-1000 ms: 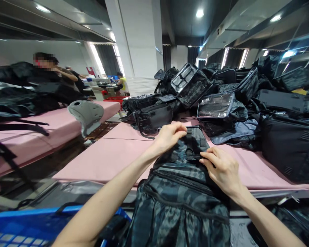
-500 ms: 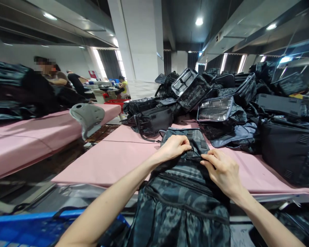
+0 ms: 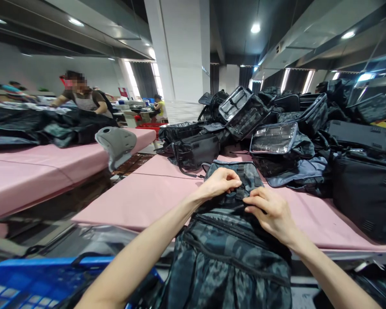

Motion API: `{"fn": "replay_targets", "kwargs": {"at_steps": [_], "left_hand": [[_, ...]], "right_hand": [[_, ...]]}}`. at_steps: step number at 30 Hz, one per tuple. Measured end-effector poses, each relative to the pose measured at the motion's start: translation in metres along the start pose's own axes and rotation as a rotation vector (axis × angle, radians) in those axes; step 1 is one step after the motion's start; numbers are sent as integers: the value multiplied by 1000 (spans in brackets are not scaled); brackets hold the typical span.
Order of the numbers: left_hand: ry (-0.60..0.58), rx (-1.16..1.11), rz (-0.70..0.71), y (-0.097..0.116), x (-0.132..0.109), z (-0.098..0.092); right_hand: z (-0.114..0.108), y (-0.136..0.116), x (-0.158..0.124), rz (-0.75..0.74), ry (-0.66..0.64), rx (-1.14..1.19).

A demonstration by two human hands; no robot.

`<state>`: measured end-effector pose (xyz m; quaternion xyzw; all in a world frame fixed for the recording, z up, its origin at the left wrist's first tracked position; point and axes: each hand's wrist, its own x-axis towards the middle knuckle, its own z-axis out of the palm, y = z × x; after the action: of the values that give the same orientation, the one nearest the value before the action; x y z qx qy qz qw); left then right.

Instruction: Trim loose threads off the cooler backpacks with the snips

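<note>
A dark camouflage backpack (image 3: 231, 257) lies in front of me, its lower part with a gathered pocket hanging toward my body and its upper end on the pink table. On its upper part, my left hand (image 3: 223, 182) pinches a small black strap between thumb and forefinger. Just right of it, my right hand (image 3: 270, 212) has thumb and fingers pinched at the lower end of the same black webbing. The fingertips nearly meet, and they partly hide the piece between them.
Beyond my hands, a heap of camouflage bags (image 3: 244, 111) covers the back and right of the pink table (image 3: 141, 193). A blue plastic basket (image 3: 51, 274) stands low at left. Behind it are a grey chair back (image 3: 116, 143) and another pink table (image 3: 51, 167), where a person (image 3: 90, 101) handles bags.
My right hand has moved left along the strap, closer to my left hand. My left hand stays pinched at nearly the same spot. My view has turned slightly left.
</note>
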<state>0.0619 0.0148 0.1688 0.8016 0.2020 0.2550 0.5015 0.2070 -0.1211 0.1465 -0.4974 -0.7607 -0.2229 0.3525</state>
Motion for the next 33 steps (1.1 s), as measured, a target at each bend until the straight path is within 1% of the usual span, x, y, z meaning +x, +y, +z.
{"fn": "replay_targets", "kwargs": {"at_steps": [2,4,6,8,16,19,22,24,28,33], "left_hand": [[3,-5,-2,-1,-1,-1],[8,-3,-6,-1,-1,-1],[12,-6,-7,-1,-1,-1],[15,-11,-11,-1,-1,0],[29,-36,-29,0,-1,1],[32,-44,-32,-1,-2,1],[36,-45,-34,-1,-2,0],[34,-49,-36,0,-2,0],[34,-63,-35,1,-3,0],[43,-81,-43,1,-3,0]], "right_hand": [[-3,2,-2,31,10,75],[-7,5,-6,80,47,3],[-9,8,-9,104,49,-97],[-10,8,-11,105,32,-148],[-1,-2,-6,46,50,-244],[-3,-1,-7,37,61,-195],[-8,4,-9,66,75,-127],[-8,7,-9,81,87,-142],[-3,8,-3,83,65,-169],[4,6,5,108,32,-95]]}}
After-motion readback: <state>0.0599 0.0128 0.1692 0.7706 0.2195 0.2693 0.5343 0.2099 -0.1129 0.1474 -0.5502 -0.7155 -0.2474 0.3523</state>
